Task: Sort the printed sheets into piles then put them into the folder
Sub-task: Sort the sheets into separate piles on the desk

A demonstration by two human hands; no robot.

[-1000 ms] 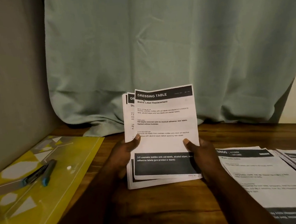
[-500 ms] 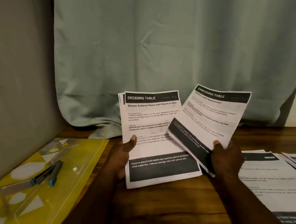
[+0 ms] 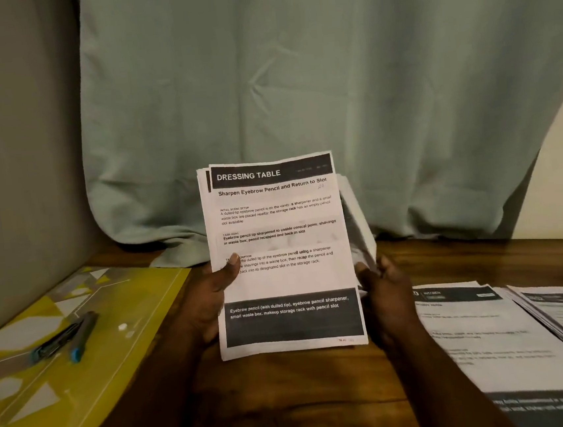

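The sheets (image 3: 281,247) are white with black bands and white lettering. The folder (image 3: 145,312) is yellow with grey and white angular shapes. The pen (image 3: 85,330) seems black, blue-tipped. The curtain (image 3: 294,74) is pale green, the bench (image 3: 291,401) brown woodgrain.

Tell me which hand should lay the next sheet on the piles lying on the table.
Right, probably. The right hand pinches a loose sheet beside the stack, and the piles lie on that side. The left hand grips the stack, thumb across its front.
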